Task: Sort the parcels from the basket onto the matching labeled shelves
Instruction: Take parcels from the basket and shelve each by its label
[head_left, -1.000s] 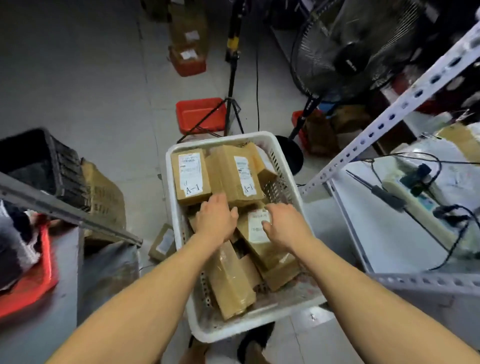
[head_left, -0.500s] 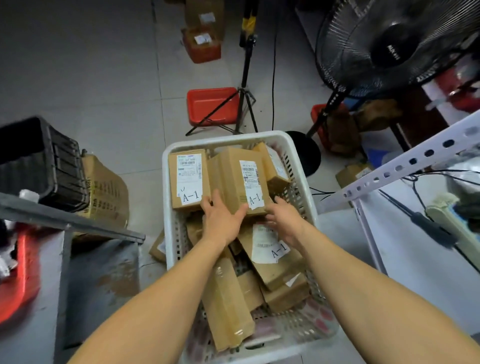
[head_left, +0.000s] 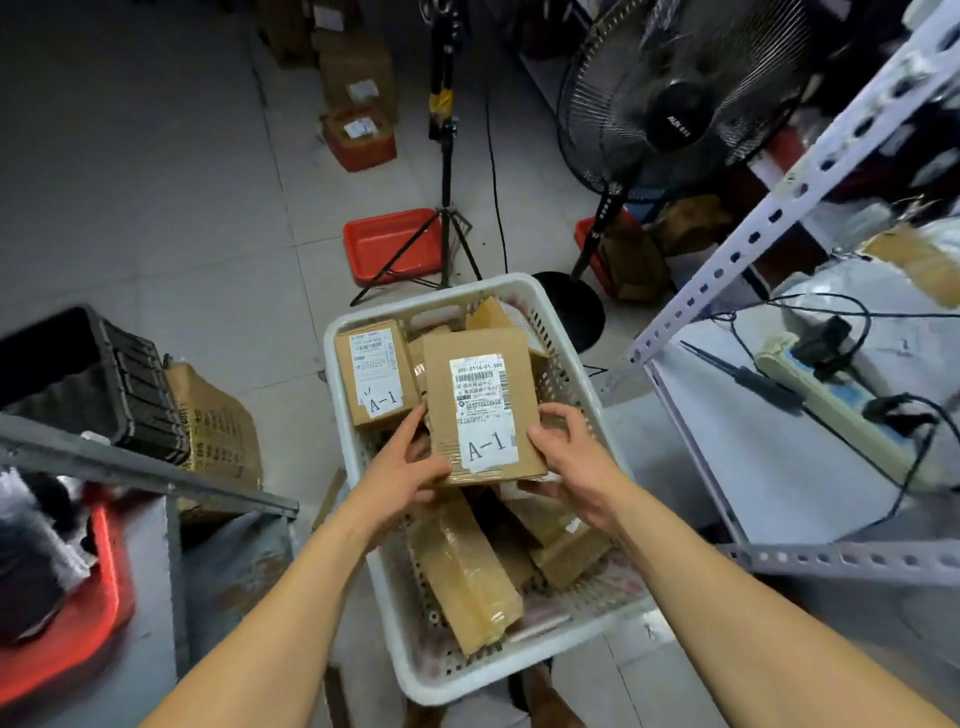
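Now, with both hands' fingers gripping the A-1 parcel (head_left: 480, 405) just above the white basket (head_left: 524, 670), lift it level to clear neighbouring parcels.

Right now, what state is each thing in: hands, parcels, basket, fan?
Left hand: grip on the held parcel's lower left edge.
Right hand: grip on its lower right edge.
Brown cardboard parcel labelled A-1: lifted, label up, held over the basket.
Second brown A-1 parcel: lying in the basket's far left corner.
White perforated plastic basket: partly full of parcels.
Black pedestal fan: upright; spinning cannot be told.
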